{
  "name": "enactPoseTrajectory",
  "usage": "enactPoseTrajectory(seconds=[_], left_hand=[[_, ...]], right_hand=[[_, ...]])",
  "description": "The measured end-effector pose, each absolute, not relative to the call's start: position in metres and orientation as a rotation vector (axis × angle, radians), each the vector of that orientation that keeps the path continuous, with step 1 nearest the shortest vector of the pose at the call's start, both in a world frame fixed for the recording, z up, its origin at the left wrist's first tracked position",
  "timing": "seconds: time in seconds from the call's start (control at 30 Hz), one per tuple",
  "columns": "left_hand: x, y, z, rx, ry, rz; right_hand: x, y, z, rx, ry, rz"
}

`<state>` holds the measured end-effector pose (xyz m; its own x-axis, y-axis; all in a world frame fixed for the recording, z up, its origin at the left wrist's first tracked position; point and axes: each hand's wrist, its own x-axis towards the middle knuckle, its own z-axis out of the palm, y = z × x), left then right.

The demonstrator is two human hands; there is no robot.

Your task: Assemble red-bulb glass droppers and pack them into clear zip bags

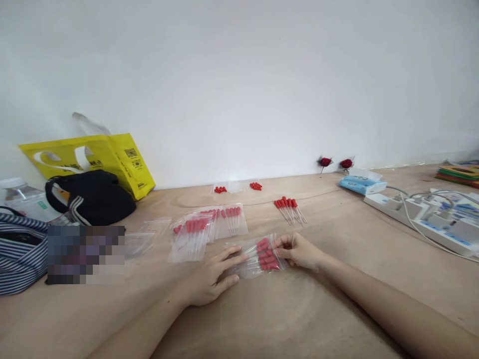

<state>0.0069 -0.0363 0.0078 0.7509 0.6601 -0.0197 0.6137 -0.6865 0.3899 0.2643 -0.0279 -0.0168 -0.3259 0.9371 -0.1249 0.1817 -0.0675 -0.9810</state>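
A clear zip bag [249, 269] lies on the table between my hands, with several red-tipped droppers or sticks [267, 253] inside, their white stems pointing left. My right hand [295, 251] pinches the bag's zip edge at its right end. Fingers spread, my left hand [217, 276] rests with its fingertips on the bag's left end. Beyond it lie filled zip bags [190, 244] of the same red-tipped pieces, overlapping one another. A loose bunch of red-tipped pieces [287, 205] lies on the table past my right hand.
Flat clear bags [140, 242] lie at left. Two small bags of red pieces [220, 190] sit near the wall. A yellow bag [136, 167], black cap [99, 197] and striped bag [22, 262] stand left. Right are tissues [362, 184], a power strip [419, 222] and artificial roses [346, 163].
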Motion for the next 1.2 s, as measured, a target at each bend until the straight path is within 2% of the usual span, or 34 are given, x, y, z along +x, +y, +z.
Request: enactPoseTrajectory(seconds=[0.27, 0.6, 0.7, 0.8, 0.9, 1.03, 1.13, 1.2], left_hand=[[0.006, -0.035, 0.006, 2.571, 0.985, 0.165], [0.009, -0.038, 0.010, 2.677, 0.963, 0.310], [0.007, -0.036, 0.010, 2.701, 1.007, 0.400], [-0.002, -0.027, 0.012, 2.732, 1.274, 0.546], [-0.023, -0.012, 0.019, 2.609, 1.820, 0.706], [-0.067, 0.007, 0.024, 2.222, 2.528, 0.518], [-0.106, 0.020, 0.019, 1.945, 2.778, 0.285], [-0.129, 0.027, 0.013, 1.865, 2.757, 0.361]], right_hand=[[0.274, -0.028, -0.009, -1.275, -1.657, 1.472], [0.270, -0.019, -0.025, -1.269, -1.647, 1.213], [0.274, -0.002, -0.016, -1.337, -1.842, 0.959], [0.273, 0.020, -0.001, -1.435, -2.027, 0.545], [0.263, 0.047, 0.010, -1.522, -2.025, 0.243], [0.248, 0.087, 0.013, -1.519, -1.961, 0.178], [0.239, 0.112, 0.006, -1.494, -1.933, 0.174], [0.233, 0.123, -0.001, -1.471, -1.930, 0.178]])
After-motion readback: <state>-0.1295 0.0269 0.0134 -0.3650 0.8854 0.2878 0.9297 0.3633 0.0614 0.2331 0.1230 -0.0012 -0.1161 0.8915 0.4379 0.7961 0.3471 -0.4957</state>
